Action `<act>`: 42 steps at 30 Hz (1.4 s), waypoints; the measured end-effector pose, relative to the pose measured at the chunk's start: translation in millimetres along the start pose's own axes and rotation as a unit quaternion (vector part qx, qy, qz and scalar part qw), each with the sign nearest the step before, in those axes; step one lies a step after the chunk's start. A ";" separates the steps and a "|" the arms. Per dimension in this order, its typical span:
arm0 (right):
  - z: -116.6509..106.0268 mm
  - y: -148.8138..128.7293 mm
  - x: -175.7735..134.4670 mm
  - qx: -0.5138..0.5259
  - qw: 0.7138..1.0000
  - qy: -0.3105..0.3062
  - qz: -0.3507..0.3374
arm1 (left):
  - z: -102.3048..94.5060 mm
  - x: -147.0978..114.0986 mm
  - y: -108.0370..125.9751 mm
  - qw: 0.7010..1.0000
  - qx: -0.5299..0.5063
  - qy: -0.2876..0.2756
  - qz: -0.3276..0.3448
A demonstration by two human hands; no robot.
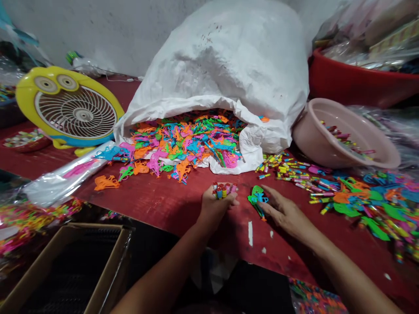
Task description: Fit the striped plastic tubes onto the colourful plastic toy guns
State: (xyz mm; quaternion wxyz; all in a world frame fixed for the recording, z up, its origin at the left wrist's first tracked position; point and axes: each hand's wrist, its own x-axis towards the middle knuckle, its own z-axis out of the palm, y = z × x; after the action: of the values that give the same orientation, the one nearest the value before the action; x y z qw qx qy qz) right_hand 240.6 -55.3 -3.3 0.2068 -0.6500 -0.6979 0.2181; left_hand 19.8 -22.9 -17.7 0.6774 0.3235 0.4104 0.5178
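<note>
My left hand (212, 207) is closed around a bunch of small tubes (223, 190) with red, yellow, blue and pink parts, their ends pointing up. To its right, my right hand (284, 211) pinches several flat plastic toy pieces (257, 197), green and blue with a bit of orange, between thumb and fingers. Both hands are just above the red tabletop (183, 205), apart from each other. Behind them, a large white sack (229, 56) lies with its mouth open, and a heap of bright plastic pieces (186, 139) spills out onto the table.
At left stands a yellow fan (24, 96) beside a clear plastic bag (62, 183). A cardboard box (113, 261) is below the table edge. A pink basin (310, 135) tilts at right, near scattered small tubes (291, 172) and mixed plastic pieces (366, 200). A red tub (369, 80) stands behind.
</note>
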 end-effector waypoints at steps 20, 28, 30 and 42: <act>6.4 7.6 -5.0 -0.231 0.943 0.084 -0.222 | 0.5 -0.7 6.7 0.999 -0.043 -0.005 -0.023; 4.1 -14.0 -16.7 0.029 0.991 0.117 -0.057 | 13.2 -11.9 -9.1 0.999 -0.048 -0.018 0.017; 4.7 -27.6 -24.5 0.156 0.980 0.121 0.002 | 18.4 -14.3 -14.6 0.999 -0.041 -0.009 0.020; 15.0 -55.4 -37.2 0.177 0.974 0.139 0.005 | 23.6 -20.4 -10.6 0.999 -0.031 -0.004 0.009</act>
State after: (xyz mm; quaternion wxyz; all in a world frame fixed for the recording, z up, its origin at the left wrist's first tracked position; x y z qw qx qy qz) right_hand 189.3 -96.3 16.0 0.4126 -0.6303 -0.6095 0.2470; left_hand 42.9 -45.6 -11.6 0.6839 0.3081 0.3881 0.5355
